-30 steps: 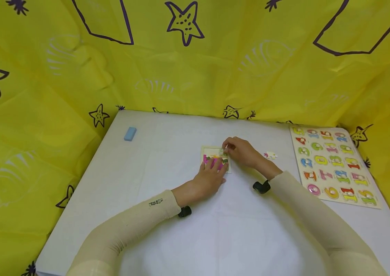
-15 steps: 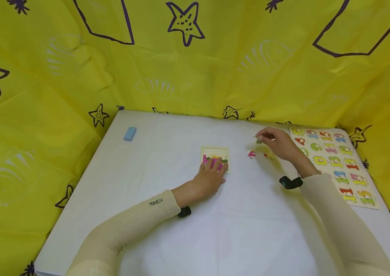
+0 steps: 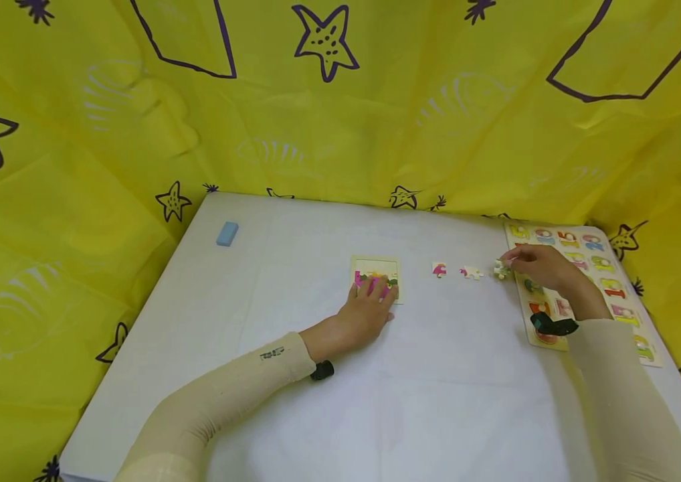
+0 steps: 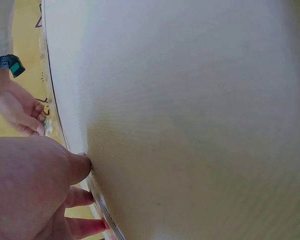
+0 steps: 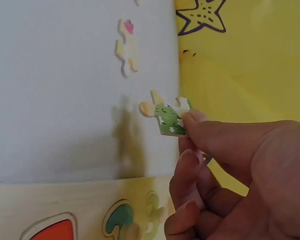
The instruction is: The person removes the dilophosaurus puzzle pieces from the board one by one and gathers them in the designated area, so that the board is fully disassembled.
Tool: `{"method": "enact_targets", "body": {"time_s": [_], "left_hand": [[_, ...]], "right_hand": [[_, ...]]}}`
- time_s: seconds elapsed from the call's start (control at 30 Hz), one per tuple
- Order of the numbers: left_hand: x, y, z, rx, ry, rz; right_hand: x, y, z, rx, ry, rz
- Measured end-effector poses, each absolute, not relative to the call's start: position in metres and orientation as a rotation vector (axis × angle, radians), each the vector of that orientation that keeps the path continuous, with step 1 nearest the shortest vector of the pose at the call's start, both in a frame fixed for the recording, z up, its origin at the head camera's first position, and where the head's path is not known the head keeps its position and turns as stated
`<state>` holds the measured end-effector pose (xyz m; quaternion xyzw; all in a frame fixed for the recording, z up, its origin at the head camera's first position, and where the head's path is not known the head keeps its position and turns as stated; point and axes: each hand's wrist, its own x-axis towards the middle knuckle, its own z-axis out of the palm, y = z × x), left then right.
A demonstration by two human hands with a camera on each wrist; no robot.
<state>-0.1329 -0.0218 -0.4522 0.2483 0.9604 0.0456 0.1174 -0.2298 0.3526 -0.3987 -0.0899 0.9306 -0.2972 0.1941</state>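
My right hand (image 3: 542, 269) pinches a green and white jigsaw piece (image 5: 171, 117) between thumb and forefinger, held a little above the table near the number board. My left hand (image 3: 361, 318) lies with spread fingers on the lower part of a small framed jigsaw puzzle (image 3: 375, 260), covering some of its pink picture. The upper part of that frame shows bare. Two loose pieces lie on the white table between the hands: a piece with a pink umbrella shape (image 3: 439, 270) and a whitish piece with a pink spot (image 3: 471, 272).
A wooden number board (image 3: 610, 262) with colourful numerals lies at the right, partly under my right hand and forearm. At the far left is a blue block (image 3: 227, 233). A yellow patterned cloth (image 3: 316, 134) hangs behind the white table (image 3: 292, 234).
My right hand has moved from the puzzle frame to the right, carrying the green and white jigsaw piece past the two loose pieces. The left hand has stayed on the puzzle.
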Motion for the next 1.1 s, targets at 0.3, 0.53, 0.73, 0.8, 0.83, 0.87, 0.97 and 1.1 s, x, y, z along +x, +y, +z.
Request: {"method": "enact_targets", "body": {"time_s": [0.3, 0.53, 0.73, 0.8, 0.83, 0.87, 0.97, 1.1], "left_hand": [[-0.133, -0.022, -0.453, 0.730, 2.808, 0.137], [-0.132, -0.022, -0.452, 0.739, 2.820, 0.119], [-0.131, -0.022, -0.449, 0.733, 2.810, 0.118], [-0.131, -0.022, -0.449, 0.732, 2.809, 0.115], [-0.131, -0.022, -0.449, 0.731, 2.808, 0.117], [-0.131, -0.022, -0.450, 0.729, 2.807, 0.121], [-0.132, -0.022, -0.451, 0.728, 2.807, 0.128], [-0.132, -0.022, -0.452, 0.727, 2.817, 0.126]], "right_hand": [[-0.231, 0.357, -0.411, -0.291, 2.648, -0.745], [-0.230, 0.347, -0.418, -0.295, 2.722, -0.677], [-0.228, 0.340, -0.422, -0.283, 2.776, -0.636], [-0.227, 0.339, -0.422, -0.286, 2.787, -0.629], [-0.226, 0.339, -0.423, -0.290, 2.791, -0.627], [-0.226, 0.338, -0.423, -0.294, 2.794, -0.625], [-0.224, 0.338, -0.424, -0.301, 2.803, -0.638], [-0.225, 0.336, -0.426, -0.311, 2.831, -0.649]]}}
